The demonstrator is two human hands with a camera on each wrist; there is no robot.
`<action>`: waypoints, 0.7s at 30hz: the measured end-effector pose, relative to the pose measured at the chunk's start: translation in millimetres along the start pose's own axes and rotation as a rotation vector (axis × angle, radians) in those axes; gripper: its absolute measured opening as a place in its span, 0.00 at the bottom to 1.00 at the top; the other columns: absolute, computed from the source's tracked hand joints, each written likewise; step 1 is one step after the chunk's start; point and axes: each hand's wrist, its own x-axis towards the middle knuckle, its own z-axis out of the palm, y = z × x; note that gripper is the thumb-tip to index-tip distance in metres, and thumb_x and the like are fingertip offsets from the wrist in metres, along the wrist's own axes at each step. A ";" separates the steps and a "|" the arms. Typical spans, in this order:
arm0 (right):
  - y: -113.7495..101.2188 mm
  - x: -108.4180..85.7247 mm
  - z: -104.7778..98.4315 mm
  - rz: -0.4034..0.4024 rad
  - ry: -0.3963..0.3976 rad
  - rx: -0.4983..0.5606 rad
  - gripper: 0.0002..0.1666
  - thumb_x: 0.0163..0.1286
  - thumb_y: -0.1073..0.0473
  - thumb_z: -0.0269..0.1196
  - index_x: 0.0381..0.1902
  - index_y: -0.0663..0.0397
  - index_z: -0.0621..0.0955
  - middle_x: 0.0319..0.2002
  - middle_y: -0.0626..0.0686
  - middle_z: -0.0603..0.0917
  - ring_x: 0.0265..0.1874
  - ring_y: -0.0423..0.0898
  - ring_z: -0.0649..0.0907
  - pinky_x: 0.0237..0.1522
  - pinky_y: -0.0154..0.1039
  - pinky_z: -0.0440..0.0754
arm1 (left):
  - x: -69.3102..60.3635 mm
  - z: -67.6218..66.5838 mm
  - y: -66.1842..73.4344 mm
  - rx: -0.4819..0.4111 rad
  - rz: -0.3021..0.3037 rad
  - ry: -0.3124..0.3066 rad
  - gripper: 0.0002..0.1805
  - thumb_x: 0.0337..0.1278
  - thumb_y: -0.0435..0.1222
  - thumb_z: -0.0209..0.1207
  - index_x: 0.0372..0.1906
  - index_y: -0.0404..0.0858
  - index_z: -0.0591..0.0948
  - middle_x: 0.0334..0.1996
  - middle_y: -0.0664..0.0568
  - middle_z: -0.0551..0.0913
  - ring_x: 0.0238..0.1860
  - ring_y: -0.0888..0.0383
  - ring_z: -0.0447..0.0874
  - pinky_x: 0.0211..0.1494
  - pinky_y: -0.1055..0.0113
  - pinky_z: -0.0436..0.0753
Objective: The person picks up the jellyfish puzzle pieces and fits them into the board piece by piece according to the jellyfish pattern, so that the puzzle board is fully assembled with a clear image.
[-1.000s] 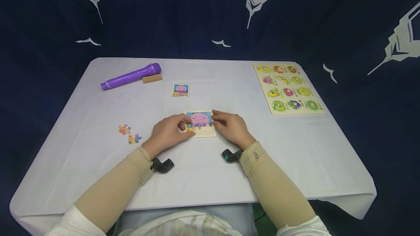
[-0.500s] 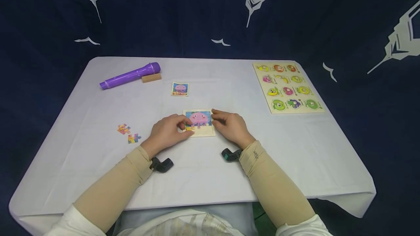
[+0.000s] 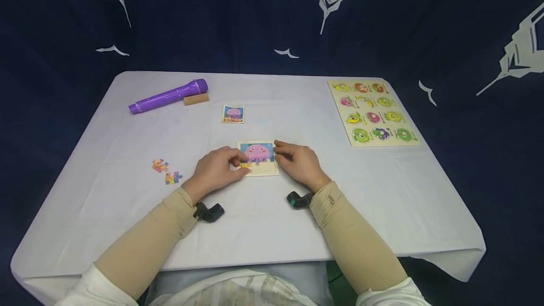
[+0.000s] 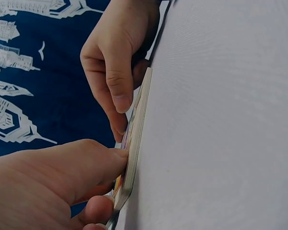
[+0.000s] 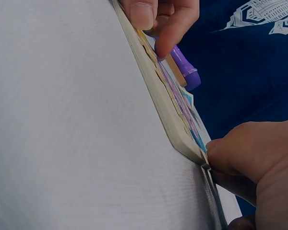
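Observation:
A small wooden jigsaw puzzle board (image 3: pixel 265 170) lies on the table in the head view, with a pink octopus picture across its upper part and bare wood along its lower part. My left hand (image 3: pixel 216 169) is at its left side, thumb and curled fingers about a yellow-orange puzzle piece (image 3: pixel 246 165) in the lower left corner. Most of that piece is hidden by the thumb. At the right edge of the board, my right hand (image 3: pixel 301 165) holds the rim with thumb and fingertips. In the right wrist view, the thumb touches the board's corner (image 5: pixel 189 151).
Two loose groups of puzzle pieces (image 3: pixel 160 165) lie to the left. A small octopus picture card (image 3: pixel 233 114) is beyond the board. Farther back are a purple microphone-shaped toy (image 3: pixel 167 97) and a wooden block (image 3: pixel 196 99). A fruit puzzle board (image 3: pixel 374 112) lies at the back right.
The yellow-orange piece has shifted slightly left into the board's lower left corner under my left thumb. My right hand stays at the right edge.

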 end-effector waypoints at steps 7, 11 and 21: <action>0.5 0.1 0.6 0.007 -0.004 -0.002 0.18 0.72 0.52 0.65 0.56 0.51 0.87 0.63 0.46 0.84 0.64 0.49 0.82 0.66 0.50 0.77 | -1.1 -0.8 0.1 -0.025 0.013 0.009 0.16 0.56 0.49 0.73 0.49 0.53 0.86 0.33 0.62 0.81 0.29 0.60 0.75 0.29 0.64 0.72; 0.1 0.2 0.3 0.007 -0.006 -0.001 0.18 0.72 0.52 0.65 0.56 0.51 0.87 0.63 0.46 0.84 0.64 0.50 0.82 0.66 0.51 0.77 | -3.0 -1.6 1.4 0.013 0.007 0.014 0.10 0.58 0.48 0.71 0.44 0.56 0.89 0.34 0.61 0.81 0.31 0.60 0.76 0.30 0.64 0.72; -0.1 -0.2 -0.4 0.016 -0.011 0.007 0.18 0.73 0.52 0.64 0.56 0.50 0.87 0.64 0.46 0.83 0.65 0.50 0.81 0.67 0.51 0.76 | -5.5 -5.3 7.7 0.124 0.031 0.015 0.10 0.62 0.48 0.69 0.46 0.55 0.92 0.36 0.59 0.83 0.27 0.61 0.75 0.25 0.65 0.71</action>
